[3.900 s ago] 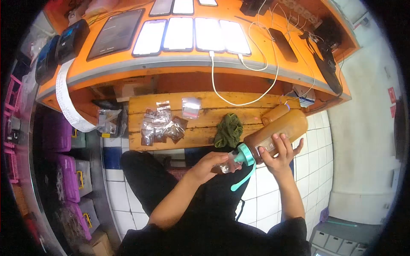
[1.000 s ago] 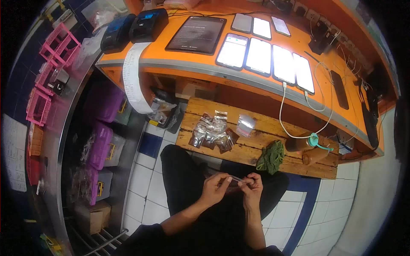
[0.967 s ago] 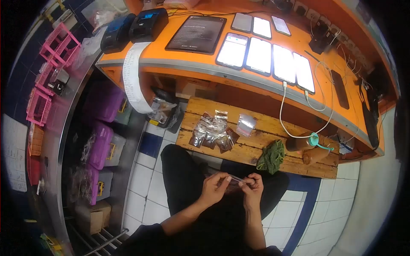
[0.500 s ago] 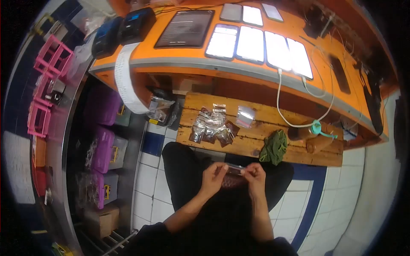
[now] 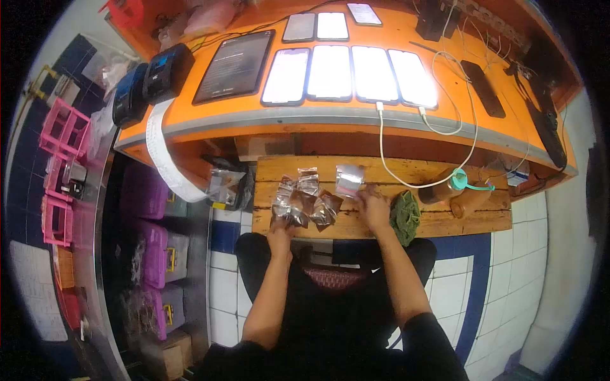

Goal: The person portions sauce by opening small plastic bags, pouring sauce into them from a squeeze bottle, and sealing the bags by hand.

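Observation:
My left hand [image 5: 280,240] is at the near-left edge of a pile of small clear packets [image 5: 302,207] with brown contents, on a low wooden bench. Its fingertips overlap the lowest packets, and what they grip, if anything, I cannot tell. My right hand [image 5: 375,211] reaches over the bench, thumb and fingers apart, right at the lower right corner of a stack of flat clear plastic bags [image 5: 349,180]. Just right of that hand lies a crumpled dark green cloth [image 5: 405,218].
An orange counter [image 5: 241,117] behind the bench holds several lit phones [image 5: 330,73], a tablet [image 5: 234,66] and two black printers [image 5: 168,73]. A white charging cable [image 5: 406,184] hangs over the bench. Brown bottles [image 5: 467,204] lie at right; purple-lidded boxes [image 5: 154,254] stand at left.
Both hands have moved from my lap to the bench, away from each other: left to the packet pile, right to the flat bags. The small packet between them is gone from the lap. The view has shifted.

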`<state>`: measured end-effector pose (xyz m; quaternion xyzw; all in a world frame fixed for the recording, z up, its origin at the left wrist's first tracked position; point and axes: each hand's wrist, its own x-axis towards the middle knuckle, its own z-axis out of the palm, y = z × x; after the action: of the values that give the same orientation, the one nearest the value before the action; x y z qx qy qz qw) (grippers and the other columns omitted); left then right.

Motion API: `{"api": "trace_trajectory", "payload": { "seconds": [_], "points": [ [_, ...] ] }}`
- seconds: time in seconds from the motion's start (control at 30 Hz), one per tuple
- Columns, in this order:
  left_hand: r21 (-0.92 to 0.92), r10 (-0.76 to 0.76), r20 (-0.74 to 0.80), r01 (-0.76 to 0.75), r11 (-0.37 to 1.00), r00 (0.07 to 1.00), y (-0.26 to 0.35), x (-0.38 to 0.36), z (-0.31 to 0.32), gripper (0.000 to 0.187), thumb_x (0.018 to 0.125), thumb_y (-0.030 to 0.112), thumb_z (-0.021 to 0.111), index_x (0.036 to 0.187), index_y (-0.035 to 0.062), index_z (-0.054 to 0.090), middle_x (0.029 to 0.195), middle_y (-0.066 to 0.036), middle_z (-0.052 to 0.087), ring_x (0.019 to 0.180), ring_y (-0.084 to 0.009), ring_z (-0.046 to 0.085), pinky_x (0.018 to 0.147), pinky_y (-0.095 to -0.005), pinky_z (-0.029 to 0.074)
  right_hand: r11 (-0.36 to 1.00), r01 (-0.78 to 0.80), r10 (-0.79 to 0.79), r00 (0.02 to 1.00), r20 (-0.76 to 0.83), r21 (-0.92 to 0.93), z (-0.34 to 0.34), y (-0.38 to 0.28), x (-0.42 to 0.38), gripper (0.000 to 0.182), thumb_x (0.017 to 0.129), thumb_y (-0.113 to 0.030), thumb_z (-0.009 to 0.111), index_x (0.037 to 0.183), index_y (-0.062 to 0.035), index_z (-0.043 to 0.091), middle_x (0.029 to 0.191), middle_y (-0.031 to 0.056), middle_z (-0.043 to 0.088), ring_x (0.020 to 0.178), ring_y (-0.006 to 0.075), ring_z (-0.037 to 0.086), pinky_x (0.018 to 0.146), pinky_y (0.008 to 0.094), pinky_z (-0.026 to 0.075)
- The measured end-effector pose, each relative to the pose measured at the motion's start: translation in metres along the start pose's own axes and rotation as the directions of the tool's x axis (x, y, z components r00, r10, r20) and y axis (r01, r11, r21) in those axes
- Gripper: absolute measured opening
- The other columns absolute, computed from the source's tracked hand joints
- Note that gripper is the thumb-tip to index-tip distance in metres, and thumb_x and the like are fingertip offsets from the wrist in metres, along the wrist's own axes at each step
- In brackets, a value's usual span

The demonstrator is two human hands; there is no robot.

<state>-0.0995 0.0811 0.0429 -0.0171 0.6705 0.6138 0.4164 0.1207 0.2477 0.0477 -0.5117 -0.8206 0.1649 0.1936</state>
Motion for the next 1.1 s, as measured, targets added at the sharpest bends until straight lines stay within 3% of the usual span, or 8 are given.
{"api": "trace_trajectory", "payload": {
  "seconds": [0.13,0.27,0.47,0.7,0.77,0.93,0.97,1.1],
  "points": [
    [0.104,-0.019,0.029,0.016,0.994,0.999,-0.002,-0.045,-0.028,0.05,0.097,0.038,0.052,0.133,0.0016,0.052,0.123,-0.013,0.06,0.096,-0.0194,0.063,0.083,-0.0338,0.047,0.936,0.114,-0.146,0.987,-0.073,-0.332,0.049,-0.003,0.033,0.021,0.083,-0.021,0.063,0.099,-0.0123,0.073,0.104,0.0091,0.07,0.11,0.0248,0.06,0.094,0.0449,0.044],
    [0.116,-0.016,-0.002,0.016,0.993,1.0,-0.013,-0.077,-0.048,0.044,0.098,0.03,0.053,0.13,0.0007,0.054,0.117,-0.013,0.063,0.093,-0.0171,0.063,0.083,-0.031,0.048,0.936,0.093,-0.015,0.974,0.226,-0.34,0.059,0.002,0.041,0.021,0.083,-0.025,0.062,0.096,-0.0146,0.075,0.105,0.0072,0.07,0.106,0.024,0.062,0.092,0.0431,0.046],
    [0.351,0.058,0.374,-0.199,0.915,0.926,-0.062,-0.07,-0.015,0.038,0.097,0.031,0.056,0.121,0.0024,0.062,0.105,-0.012,0.069,0.09,-0.0221,0.067,0.077,-0.0329,0.051,0.992,-0.081,0.065,0.985,0.159,0.097,0.063,0.021,0.038,0.019,0.085,-0.028,0.064,0.098,-0.0178,0.075,0.096,0.0127,0.07,0.091,0.0335,0.065,0.084,0.0443,0.049],
    [0.642,0.036,0.742,-0.725,0.251,0.67,-0.072,-0.102,0.14,0.038,0.093,0.028,0.055,0.118,0.0015,0.061,0.105,-0.021,0.067,0.098,-0.0378,0.065,0.084,-0.046,0.052,0.93,-0.058,0.132,0.974,-0.183,0.364,0.025,0.043,0.038,0.022,0.091,-0.019,0.061,0.102,-0.0019,0.069,0.096,0.0195,0.068,0.087,0.0346,0.065,0.08,0.039,0.05],
    [0.513,0.175,0.843,-0.858,0.021,0.509,-0.108,-0.089,0.174,0.043,0.093,0.03,0.052,0.123,-0.0003,0.054,0.1,-0.023,0.067,0.096,-0.0405,0.065,0.082,-0.0482,0.053,0.856,-0.058,0.202,0.952,-0.229,0.514,-0.017,0.034,0.031,0.022,0.09,-0.018,0.062,0.106,-0.0034,0.067,0.102,0.02,0.067,0.096,0.0371,0.063,0.084,0.0425,0.049],
    [0.607,-0.078,0.785,-0.789,-0.099,0.614,-0.112,-0.087,0.253,0.036,0.094,0.027,0.048,0.119,0.0018,0.054,0.097,-0.022,0.067,0.084,-0.0388,0.068,0.071,-0.0485,0.055,0.644,-0.161,0.491,0.837,-0.243,0.748,-0.086,0.057,-0.031,0.025,0.097,-0.014,0.056,0.115,0.0022,0.06,0.101,0.0136,0.068,0.092,0.0184,0.063,0.082,0.0298,0.05],
    [0.563,-0.085,0.812,-0.814,-0.139,0.577,-0.118,-0.08,0.26,0.034,0.094,0.027,0.047,0.116,0.0024,0.055,0.097,-0.022,0.068,0.08,-0.0385,0.069,0.068,-0.0485,0.056,0.376,-0.195,0.583,0.81,-0.068,0.906,-0.105,0.054,-0.045,0.027,0.097,-0.011,0.055,0.12,0.0028,0.056,0.105,0.0127,0.067,0.094,0.0143,0.061,0.083,0.0271,0.049],
    [0.533,-0.06,0.832,-0.824,-0.189,0.552,-0.127,-0.062,0.28,0.025,0.091,0.02,0.046,0.104,0.0031,0.06,0.084,-0.018,0.07,0.077,-0.0359,0.07,0.069,-0.048,0.055,0.168,-0.146,0.678,0.735,-0.007,0.975,-0.111,0.07,-0.105,0.026,0.094,-0.004,0.058,0.118,0.0004,0.048,0.101,0.0156,0.068,0.088,0.0181,0.065,0.081,0.0305,0.052]
  ]
}}
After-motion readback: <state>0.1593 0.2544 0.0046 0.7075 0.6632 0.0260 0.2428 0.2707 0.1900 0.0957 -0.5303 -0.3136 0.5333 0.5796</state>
